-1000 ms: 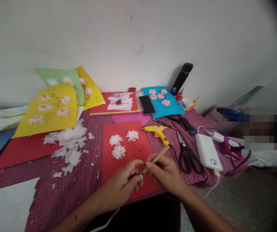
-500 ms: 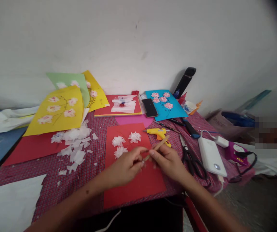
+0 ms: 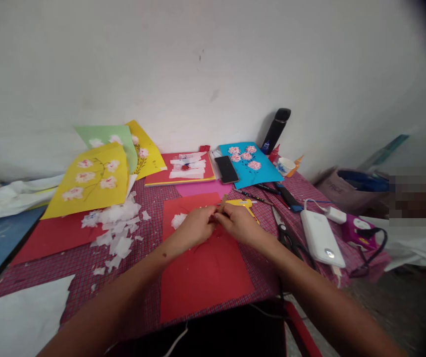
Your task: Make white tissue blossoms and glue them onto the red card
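My right hand (image 3: pixel 237 224) is closed around a thin tan stick (image 3: pixel 223 201), perhaps wooden, whose upper end sticks out above the fingers. Touching it, my left hand (image 3: pixel 195 227) has its fingers pinched together; what lies between them is hidden. Both hands are over the upper part of a red paper sheet (image 3: pixel 205 282). A crumpled white paper flower (image 3: pixel 178 220) shows beside my left hand, and faint lines mark the sheet. Partly behind my right hand lies a yellow glue gun (image 3: pixel 245 203).
Torn white paper pieces (image 3: pixel 118 243) are heaped on the left. Black scissors (image 3: pixel 289 238), a white power bank (image 3: pixel 322 238) and a purple plug box (image 3: pixel 359 232) lie right. Behind are a phone (image 3: pixel 227 169), a blue flower sheet (image 3: pixel 268 171), yellow flower sheets (image 3: pixel 97 198) and a black bottle (image 3: pixel 276 130).
Both hands have moved up the red sheet and closed together. The stick has turned more upright and now covers less of the view; my hands hide more of the flowers.
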Demonstrator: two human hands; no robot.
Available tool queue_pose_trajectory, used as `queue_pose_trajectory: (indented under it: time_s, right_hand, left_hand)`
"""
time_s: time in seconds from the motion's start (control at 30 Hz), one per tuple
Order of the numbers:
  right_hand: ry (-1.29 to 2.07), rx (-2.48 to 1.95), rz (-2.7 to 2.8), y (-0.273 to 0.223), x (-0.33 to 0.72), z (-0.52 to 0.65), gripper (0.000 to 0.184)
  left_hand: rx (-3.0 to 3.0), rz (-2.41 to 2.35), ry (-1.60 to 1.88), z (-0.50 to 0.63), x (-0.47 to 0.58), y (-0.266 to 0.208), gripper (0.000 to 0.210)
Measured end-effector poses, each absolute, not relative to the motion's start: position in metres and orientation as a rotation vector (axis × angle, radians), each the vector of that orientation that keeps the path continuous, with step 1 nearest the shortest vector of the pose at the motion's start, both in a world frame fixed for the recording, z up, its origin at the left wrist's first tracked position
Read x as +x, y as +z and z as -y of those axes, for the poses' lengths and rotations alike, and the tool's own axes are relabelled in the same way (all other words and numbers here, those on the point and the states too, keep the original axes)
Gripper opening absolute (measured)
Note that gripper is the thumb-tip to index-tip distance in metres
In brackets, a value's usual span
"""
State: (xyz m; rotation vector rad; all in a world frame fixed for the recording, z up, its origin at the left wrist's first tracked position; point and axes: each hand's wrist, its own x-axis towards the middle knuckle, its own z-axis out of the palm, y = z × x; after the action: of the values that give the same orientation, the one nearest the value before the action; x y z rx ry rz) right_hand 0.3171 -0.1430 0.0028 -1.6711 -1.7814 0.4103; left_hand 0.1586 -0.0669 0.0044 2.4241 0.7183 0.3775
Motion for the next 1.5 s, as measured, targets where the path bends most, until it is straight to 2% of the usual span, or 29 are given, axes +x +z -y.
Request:
queue_pose_trajectory:
  time_s: [1.23, 1.5]
  right_hand:
    - [0.387, -1.655, 1.693, -0.004, 0.312, 0.154, 0.018]
    - [0.375, -1.663, 1.661, -0.007, 0.311, 0.156, 0.017]
  left_hand:
    - [2.513, -0.729, 0.253, 0.065, 0.148, -0.005, 0.014]
    - [2.542, -0.767, 0.238, 0.065, 0.152, -0.015, 0.019]
